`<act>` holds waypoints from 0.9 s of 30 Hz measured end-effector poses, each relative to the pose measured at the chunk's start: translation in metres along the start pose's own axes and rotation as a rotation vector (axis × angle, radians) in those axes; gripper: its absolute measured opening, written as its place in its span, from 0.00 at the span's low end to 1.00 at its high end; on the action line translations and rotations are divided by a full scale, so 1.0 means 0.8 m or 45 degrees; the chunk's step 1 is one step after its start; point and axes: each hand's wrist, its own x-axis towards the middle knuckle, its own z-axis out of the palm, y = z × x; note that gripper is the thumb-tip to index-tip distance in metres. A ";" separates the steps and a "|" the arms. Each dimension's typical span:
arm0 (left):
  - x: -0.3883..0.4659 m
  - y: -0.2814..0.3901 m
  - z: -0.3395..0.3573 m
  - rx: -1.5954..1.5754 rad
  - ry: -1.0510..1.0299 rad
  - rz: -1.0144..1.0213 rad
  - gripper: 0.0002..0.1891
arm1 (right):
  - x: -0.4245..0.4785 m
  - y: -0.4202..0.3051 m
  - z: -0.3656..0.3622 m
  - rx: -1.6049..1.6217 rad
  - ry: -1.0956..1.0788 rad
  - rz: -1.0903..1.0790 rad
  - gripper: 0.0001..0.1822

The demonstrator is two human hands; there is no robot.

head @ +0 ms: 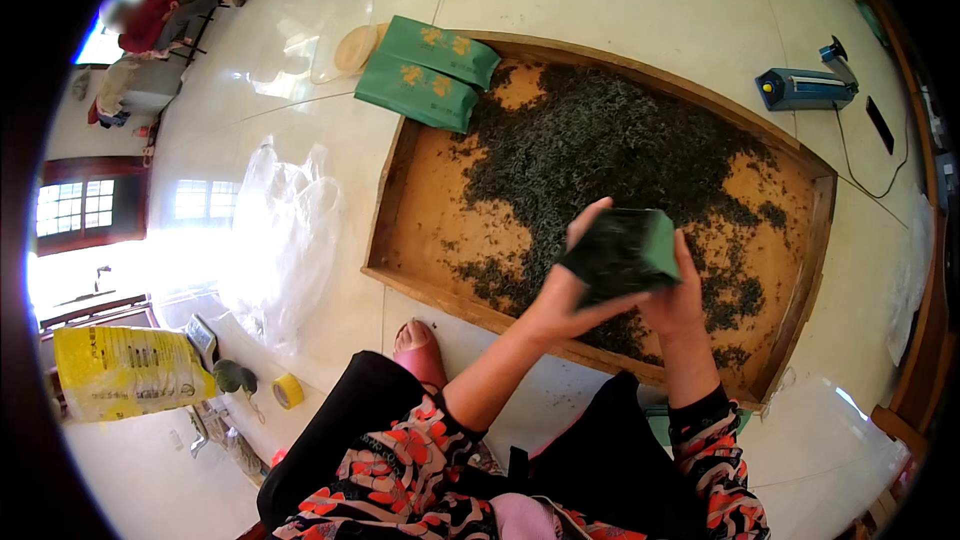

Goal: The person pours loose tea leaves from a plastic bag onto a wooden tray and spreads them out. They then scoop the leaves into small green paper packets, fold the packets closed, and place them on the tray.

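A green pouch (660, 249) with a dark, partly blurred opening facing up is held between both of my hands, above the near part of a shallow wooden tray (435, 298). My left hand (559, 296) grips the pouch at its left side and below. My right hand (679, 296) holds its right side. Dark, dried, leaf-like material (600, 135) lies heaped and scattered over the tray floor. Two green pouches with gold flower prints, a farther one (442, 49) and a nearer one (420, 94), lie side by side across the tray's far left corner.
A blue heat sealer (806, 88) with a cord stands on the floor at the right, near a flat black object (879, 125). Left of the tray are a clear plastic bag (281, 240), a yellow bag (131, 373) and yellow tape (287, 391). A person (154, 19) sits far left.
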 end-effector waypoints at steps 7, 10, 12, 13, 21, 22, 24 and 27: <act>0.016 0.005 -0.066 -1.118 0.384 -0.331 0.27 | 0.001 0.006 0.019 -0.511 -0.105 -0.121 0.21; 0.014 0.003 -0.083 -1.205 0.396 -0.310 0.28 | 0.010 0.014 0.009 -0.935 -0.217 -0.366 0.14; 0.011 0.002 -0.089 -1.200 0.387 -0.317 0.29 | 0.014 0.018 0.013 -1.010 -0.265 -0.498 0.11; 0.008 0.002 -0.092 -1.177 0.389 -0.329 0.30 | 0.015 0.017 0.016 -1.125 -0.256 -0.495 0.10; -0.003 -0.004 -0.087 -1.387 0.606 -0.399 0.29 | 0.015 0.040 0.018 -0.828 -0.201 -0.376 0.05; -0.004 -0.005 -0.085 -1.388 0.623 -0.410 0.29 | 0.016 0.045 0.014 -0.695 -0.168 -0.324 0.06; -0.003 -0.007 -0.085 -1.251 0.601 -0.423 0.28 | 0.019 0.056 0.005 -0.427 -0.109 -0.218 0.08; 0.000 -0.002 -0.086 -0.826 0.470 -0.419 0.28 | 0.022 0.056 -0.002 -0.374 -0.003 -0.122 0.15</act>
